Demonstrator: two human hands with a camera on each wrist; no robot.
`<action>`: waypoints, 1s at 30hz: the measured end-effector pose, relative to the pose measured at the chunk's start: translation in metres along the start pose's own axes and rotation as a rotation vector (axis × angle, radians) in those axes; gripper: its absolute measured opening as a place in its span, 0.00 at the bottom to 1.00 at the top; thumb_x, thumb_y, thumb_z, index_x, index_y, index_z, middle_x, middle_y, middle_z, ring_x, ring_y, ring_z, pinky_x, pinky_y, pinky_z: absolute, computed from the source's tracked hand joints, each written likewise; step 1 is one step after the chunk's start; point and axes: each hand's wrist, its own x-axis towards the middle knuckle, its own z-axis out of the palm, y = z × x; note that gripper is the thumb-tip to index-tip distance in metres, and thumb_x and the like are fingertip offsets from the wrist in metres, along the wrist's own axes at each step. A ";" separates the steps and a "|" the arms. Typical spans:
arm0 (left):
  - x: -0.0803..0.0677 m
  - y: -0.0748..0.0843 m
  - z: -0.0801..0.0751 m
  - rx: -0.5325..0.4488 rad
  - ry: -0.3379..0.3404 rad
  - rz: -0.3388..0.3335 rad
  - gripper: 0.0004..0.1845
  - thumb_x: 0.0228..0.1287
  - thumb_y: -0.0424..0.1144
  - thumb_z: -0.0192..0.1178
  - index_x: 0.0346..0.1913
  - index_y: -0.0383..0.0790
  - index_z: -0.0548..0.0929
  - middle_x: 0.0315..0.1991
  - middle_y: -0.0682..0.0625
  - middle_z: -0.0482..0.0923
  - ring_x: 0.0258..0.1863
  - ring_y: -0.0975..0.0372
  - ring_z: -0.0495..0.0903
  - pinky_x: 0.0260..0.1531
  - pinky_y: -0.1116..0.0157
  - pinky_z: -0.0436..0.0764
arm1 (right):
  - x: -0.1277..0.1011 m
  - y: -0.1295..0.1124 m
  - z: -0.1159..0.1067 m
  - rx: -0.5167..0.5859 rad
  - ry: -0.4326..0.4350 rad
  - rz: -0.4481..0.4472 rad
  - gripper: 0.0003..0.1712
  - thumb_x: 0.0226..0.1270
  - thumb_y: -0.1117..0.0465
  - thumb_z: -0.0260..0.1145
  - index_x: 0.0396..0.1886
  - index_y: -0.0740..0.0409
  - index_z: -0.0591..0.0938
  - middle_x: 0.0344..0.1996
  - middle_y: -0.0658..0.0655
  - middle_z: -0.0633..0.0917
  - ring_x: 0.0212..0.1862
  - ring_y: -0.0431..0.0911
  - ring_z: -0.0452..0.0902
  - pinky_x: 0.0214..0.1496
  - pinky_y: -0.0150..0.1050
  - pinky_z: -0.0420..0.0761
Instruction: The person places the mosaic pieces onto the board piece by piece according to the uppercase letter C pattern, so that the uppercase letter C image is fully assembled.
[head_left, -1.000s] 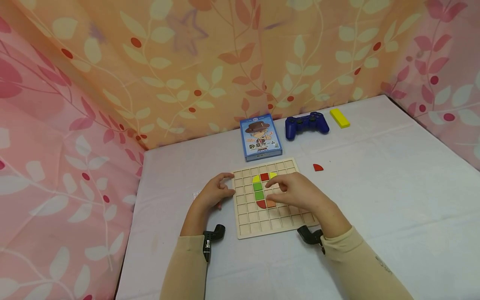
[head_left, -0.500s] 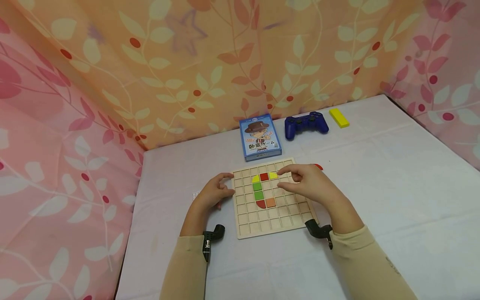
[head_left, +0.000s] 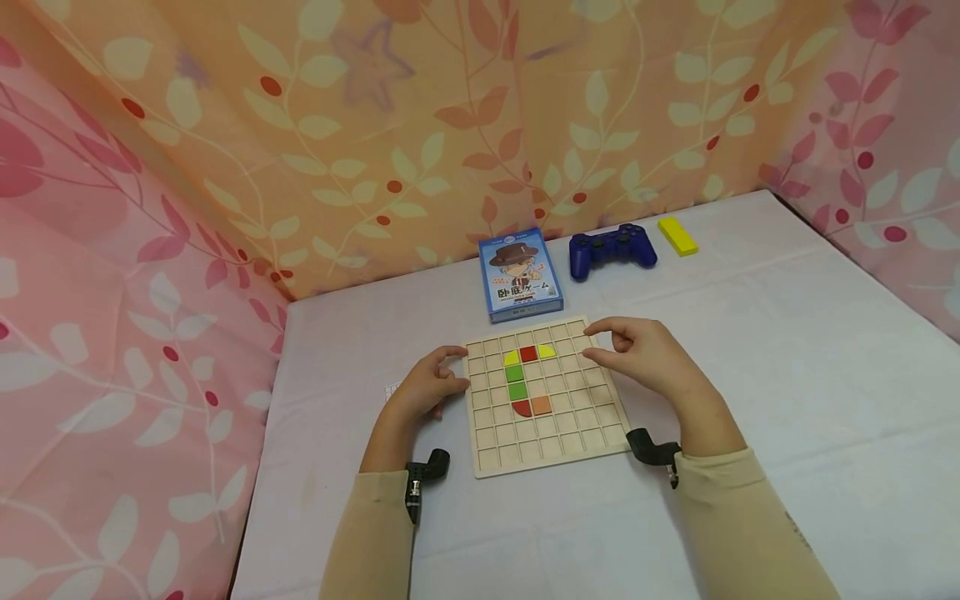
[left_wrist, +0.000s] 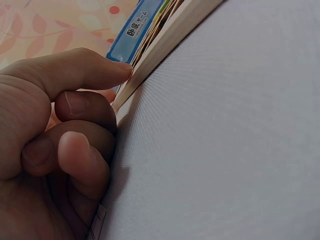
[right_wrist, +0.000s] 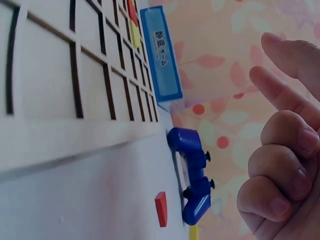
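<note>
A pale wooden grid board [head_left: 491, 433] lies on the table. At its left edge my left hand [head_left: 426, 385] touches the rim with thumb and index finger, the other fingers curled in. Over the upper right edge hovers my right hand [head_left: 647, 358], thumb and index finger apart with nothing between them. Seated in cells are two yellow rounded tiles [head_left: 547, 352], a red square tile [head_left: 528, 353], two green square tiles [head_left: 514, 373], a red rounded tile [head_left: 522, 408] and an orange square tile [head_left: 542, 405]. A loose red tile [right_wrist: 161, 209] shows in the right wrist view; my right hand hides it in the head view.
Behind the board lies a blue card-game box [head_left: 521, 275]. A blue game controller [head_left: 612, 248] and a yellow block [head_left: 678, 237] stand further right. A gridded white card [head_left: 391, 389] is partly covered by my left hand. Patterned curtains surround the white-clothed table.
My right hand has moved right, from above the tiles to the board's right edge, and now covers the loose red tile in the head view. My left hand has stayed at the left edge.
</note>
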 end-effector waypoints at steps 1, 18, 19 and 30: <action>0.000 0.000 0.000 -0.001 -0.001 0.001 0.31 0.64 0.34 0.70 0.69 0.49 0.74 0.18 0.53 0.69 0.06 0.62 0.62 0.08 0.64 0.71 | 0.001 0.002 0.000 -0.001 0.002 0.009 0.21 0.66 0.51 0.75 0.54 0.55 0.86 0.19 0.50 0.64 0.25 0.47 0.60 0.27 0.39 0.63; -0.001 0.000 0.001 -0.014 0.000 -0.002 0.32 0.64 0.35 0.70 0.70 0.48 0.73 0.18 0.53 0.69 0.06 0.63 0.61 0.08 0.65 0.71 | 0.005 0.040 -0.007 -0.149 0.135 0.111 0.18 0.70 0.54 0.71 0.54 0.57 0.86 0.24 0.53 0.74 0.34 0.51 0.71 0.43 0.45 0.70; -0.001 0.000 0.001 -0.013 0.000 -0.005 0.32 0.64 0.35 0.70 0.70 0.49 0.73 0.18 0.53 0.69 0.07 0.63 0.62 0.08 0.65 0.71 | 0.005 0.042 -0.008 -0.158 0.136 0.123 0.18 0.70 0.54 0.70 0.55 0.57 0.85 0.25 0.53 0.75 0.34 0.51 0.72 0.42 0.45 0.70; -0.001 0.001 0.000 0.005 0.002 -0.010 0.31 0.64 0.36 0.70 0.69 0.49 0.73 0.18 0.54 0.68 0.06 0.62 0.62 0.08 0.65 0.71 | 0.006 0.059 -0.013 -0.220 0.130 0.202 0.23 0.70 0.57 0.68 0.60 0.62 0.83 0.22 0.54 0.76 0.29 0.51 0.70 0.32 0.43 0.66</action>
